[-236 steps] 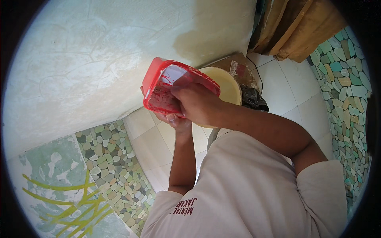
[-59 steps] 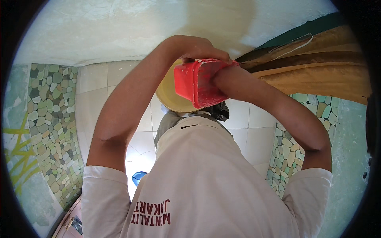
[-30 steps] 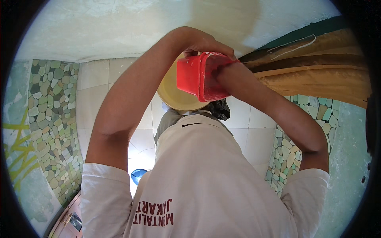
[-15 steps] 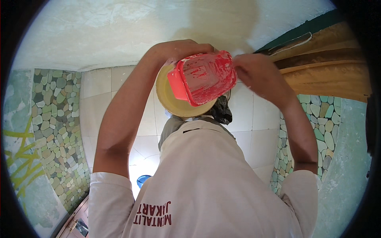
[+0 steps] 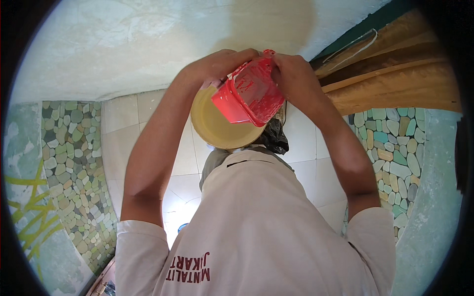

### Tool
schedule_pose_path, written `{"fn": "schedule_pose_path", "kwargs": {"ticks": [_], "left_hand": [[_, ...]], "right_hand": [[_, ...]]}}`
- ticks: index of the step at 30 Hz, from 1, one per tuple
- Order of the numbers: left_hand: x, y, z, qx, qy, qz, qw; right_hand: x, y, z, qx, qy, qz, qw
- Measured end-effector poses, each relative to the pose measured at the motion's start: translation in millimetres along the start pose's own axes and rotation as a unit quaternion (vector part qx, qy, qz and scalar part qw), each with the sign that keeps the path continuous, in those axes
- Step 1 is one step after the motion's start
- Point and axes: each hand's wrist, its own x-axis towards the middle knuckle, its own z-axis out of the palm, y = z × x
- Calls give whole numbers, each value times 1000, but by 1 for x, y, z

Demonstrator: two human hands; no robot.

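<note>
Right hand (image 5: 297, 75) now against tub (image 5: 253, 94) edge

Ahead of us we see a pale, patchy wall (image 5: 123, 49) with a soft shadow (image 5: 271, 22) across it. Below, we look down on a floor (image 5: 121, 118) of light tiles, where a bright patch of light (image 5: 180, 214) shines. To our left runs a strip of greenish stones (image 5: 74, 167), beside a mottled green surface (image 5: 22, 130) with yellow lines (image 5: 29, 219). To our right, more stones (image 5: 395, 153) meet a pale green surface (image 5: 434, 163). At upper right we find brown cloth (image 5: 395, 93) in folds, next to a dark green band (image 5: 360, 28).
</note>
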Motion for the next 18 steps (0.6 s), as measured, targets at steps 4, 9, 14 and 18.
{"fn": "schedule_pose_path", "kwargs": {"ticks": [4,9,14,18], "left_hand": [[3,-12,19,-12,117,22,993],[13,-56,43,-53,263,165,949],[25,-104,47,-301,267,261,877],[17,-110,56,-337,303,307,837]], "right_hand": [[3,-8,12,21,55,71,996],[8,-40,6,57,47,148,986],[0,-57,23,123,137,62,981],[-6,-74,45,285,129,122,942]]}}
